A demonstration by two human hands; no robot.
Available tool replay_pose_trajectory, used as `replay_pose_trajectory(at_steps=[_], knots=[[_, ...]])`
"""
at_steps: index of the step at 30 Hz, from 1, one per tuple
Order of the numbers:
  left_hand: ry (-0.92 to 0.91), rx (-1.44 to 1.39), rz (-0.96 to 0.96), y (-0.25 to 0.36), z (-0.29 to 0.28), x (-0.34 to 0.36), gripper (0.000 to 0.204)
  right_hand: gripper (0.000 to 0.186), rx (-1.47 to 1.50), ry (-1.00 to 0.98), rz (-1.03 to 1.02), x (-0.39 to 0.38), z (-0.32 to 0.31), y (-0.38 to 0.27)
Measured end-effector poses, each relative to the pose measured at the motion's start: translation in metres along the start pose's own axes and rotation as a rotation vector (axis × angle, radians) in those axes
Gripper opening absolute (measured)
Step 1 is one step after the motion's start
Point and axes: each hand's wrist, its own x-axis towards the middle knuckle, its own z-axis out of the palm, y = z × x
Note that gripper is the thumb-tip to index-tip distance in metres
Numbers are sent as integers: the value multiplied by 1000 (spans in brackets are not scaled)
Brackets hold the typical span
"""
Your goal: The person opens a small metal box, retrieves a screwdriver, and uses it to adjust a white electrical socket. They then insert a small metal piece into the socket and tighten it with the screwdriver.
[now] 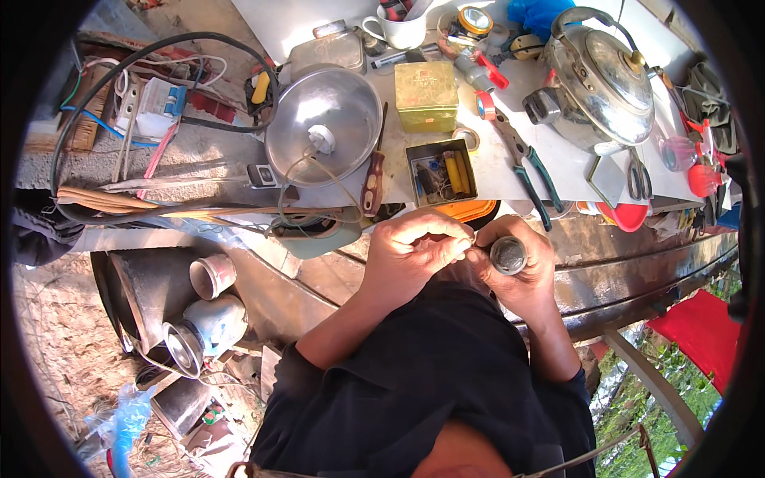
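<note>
My left hand is closed in a pinch, its fingertips meeting those of my right hand in front of my chest. Whatever is pinched between them is too small to name. My right hand is wrapped round a dark cylinder with a round grey end, which points up at me. Just beyond my hands, an orange-and-black object lies at the table edge. Behind it stands an open square tin with yellow pieces and small parts inside. A screwdriver with a brown handle lies to the left of that tin.
A metal bowl-shaped reflector with a white socket lies left, near a black cable loop. A closed yellow tin, green-handled cutters, a metal kettle and scissors crowd the table. A bucket is lower left.
</note>
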Motion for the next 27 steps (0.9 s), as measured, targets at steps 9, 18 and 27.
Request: replay_pose_trajectory(at_steps=[9,18,27], knots=[[121,887,406,13,-18,42,22,21,210,64,164,2,-11,10],[180,1474,-198,35,-142,101,55,21,372,101,214,-18,-28,15],[168,1424,-299,23,-155,104,50,20,398,123,216,-33,-36,12]])
